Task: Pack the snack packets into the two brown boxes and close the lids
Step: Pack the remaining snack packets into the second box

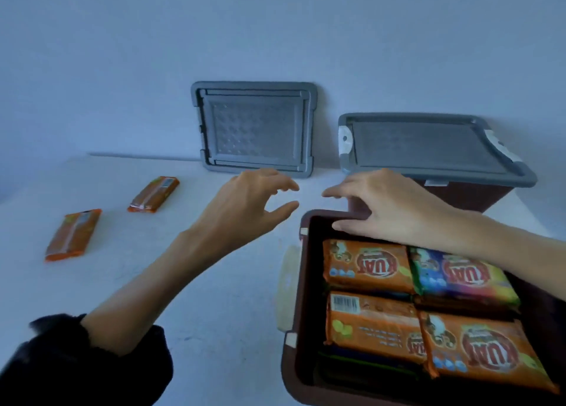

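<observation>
An open brown box (301, 307) at the lower right holds several snack packets (367, 266), mostly orange, one blue and green. A second brown box (471, 196) behind it has its grey lid (428, 148) on. A loose grey lid (254, 128) leans upright against the wall. Two orange packets lie on the table at the left, one farther back (154, 194) and one nearer (73, 234). My left hand (245, 206) hovers open above the table, just in front of the leaning lid. My right hand (389, 206) is open over the far rim of the open box.
The white table (153, 283) meets a pale wall at the back. A white latch (288, 286) hangs on the open box's left side. A dark sleeve covers my left forearm at the bottom left.
</observation>
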The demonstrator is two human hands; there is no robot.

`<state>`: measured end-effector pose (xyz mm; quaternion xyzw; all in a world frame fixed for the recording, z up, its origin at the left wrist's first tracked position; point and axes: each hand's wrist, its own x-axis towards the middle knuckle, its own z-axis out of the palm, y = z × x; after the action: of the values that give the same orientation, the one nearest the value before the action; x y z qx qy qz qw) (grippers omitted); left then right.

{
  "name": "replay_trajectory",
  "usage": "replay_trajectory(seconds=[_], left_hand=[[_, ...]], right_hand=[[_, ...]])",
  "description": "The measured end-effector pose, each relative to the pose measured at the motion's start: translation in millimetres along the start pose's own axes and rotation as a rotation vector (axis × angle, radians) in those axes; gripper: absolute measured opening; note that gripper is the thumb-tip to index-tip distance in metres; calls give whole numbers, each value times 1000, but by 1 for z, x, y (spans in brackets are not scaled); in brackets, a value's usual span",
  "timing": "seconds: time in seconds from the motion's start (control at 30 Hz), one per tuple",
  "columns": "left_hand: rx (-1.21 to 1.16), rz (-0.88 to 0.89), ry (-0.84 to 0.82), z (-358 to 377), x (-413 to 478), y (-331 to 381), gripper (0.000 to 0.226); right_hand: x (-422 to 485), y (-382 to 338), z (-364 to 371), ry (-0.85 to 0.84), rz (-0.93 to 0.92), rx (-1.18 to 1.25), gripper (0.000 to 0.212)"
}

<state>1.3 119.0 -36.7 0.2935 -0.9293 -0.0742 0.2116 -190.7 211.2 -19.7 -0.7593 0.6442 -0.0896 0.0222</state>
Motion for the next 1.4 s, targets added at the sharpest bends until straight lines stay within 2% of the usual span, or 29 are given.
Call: replay_trajectory(seconds=[0.2,0.43,0.7,0.8,0.87,0.93,0.97,1.1,1.23,1.3,1.4], left_hand=[[74,-328,93,-22,-32,-92,30],[100,-684,148,-43,-70,-208,34],[118,-1027,5,-21,-110,-305,54],[117,-1120,-65,-6,-120,-322,64],[116,-1155,-72,3,-125,-328,67],[132,-1160,-50,8,-128,-332,62],[152,-1149,-39,9,-129,-333,58],[150,-1019,-70,1,-138,-337,51],[-2,-869,-189,-14,-151,-343,52],[-4,-865,-205,-17,-153,-342,53],[45,-952,-218,-16,-151,-337,61]], right_hand=[[114,-42,28,63,-89,72,57],[244,-109,83,8,-141,88,58],[332,-154,164,-146,-191,203,54],[348,-157,190,-215,-275,205,64],[355,-158,200,-280,-333,106,77],[361,-159,204,-331,-386,-18,99],[364,-158,205,-346,-399,-65,104],[366,-157,203,-308,-397,-190,73],[356,-156,202,-291,-401,-307,77],[357,-152,197,-320,-413,-247,78],[359,-145,192,-420,-436,-68,77]])
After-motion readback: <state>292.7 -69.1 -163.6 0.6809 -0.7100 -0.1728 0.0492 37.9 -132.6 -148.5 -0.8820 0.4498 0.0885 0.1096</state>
